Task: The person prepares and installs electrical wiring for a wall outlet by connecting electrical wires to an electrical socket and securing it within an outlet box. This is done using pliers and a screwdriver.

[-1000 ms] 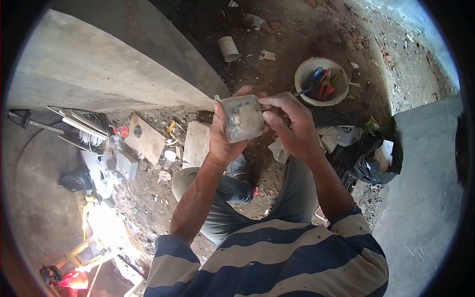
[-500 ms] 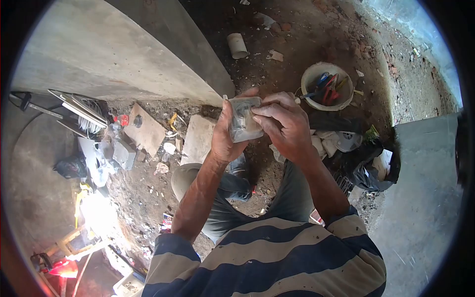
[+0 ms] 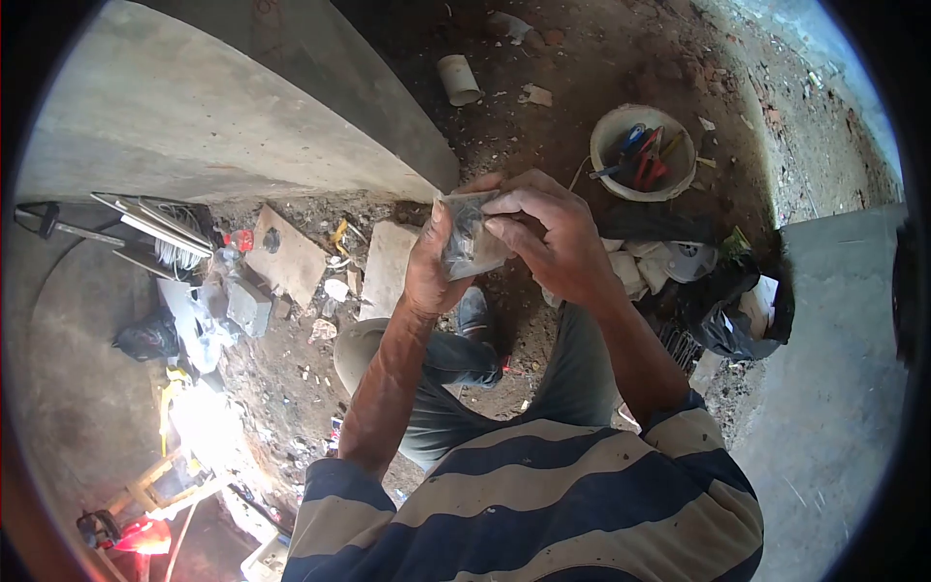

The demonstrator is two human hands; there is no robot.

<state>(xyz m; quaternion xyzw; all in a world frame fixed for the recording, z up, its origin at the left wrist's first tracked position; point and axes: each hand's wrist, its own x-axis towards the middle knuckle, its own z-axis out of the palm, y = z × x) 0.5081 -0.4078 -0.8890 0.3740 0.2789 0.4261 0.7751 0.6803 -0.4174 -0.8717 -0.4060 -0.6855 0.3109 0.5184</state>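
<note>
My left hand [image 3: 433,264] grips a small, squarish, see-through plastic packet [image 3: 464,254] from its left side, thumb along the near face and fingers behind. Inside the packet show greyish, shiny shapes too small to name. At its upper right edge my right hand [image 3: 558,233] is closed, thumb and forefinger pinching the plastic. Both hands are held out over the ground in front of my knees.
A round bucket [image 3: 690,179] with several coloured-handled tools stands ahead on the right. Beside it lie a black plastic bag [image 3: 722,335] and pale cloths. A concrete wall [image 3: 242,126] rises on the left, flat boards [image 3: 285,254] at its foot. A bright lamp [image 3: 199,417] glares at lower left.
The packet has tilted a little in my left hand, and my right fingers have shifted slightly up and left along its edge. The whole view has moved slightly.
</note>
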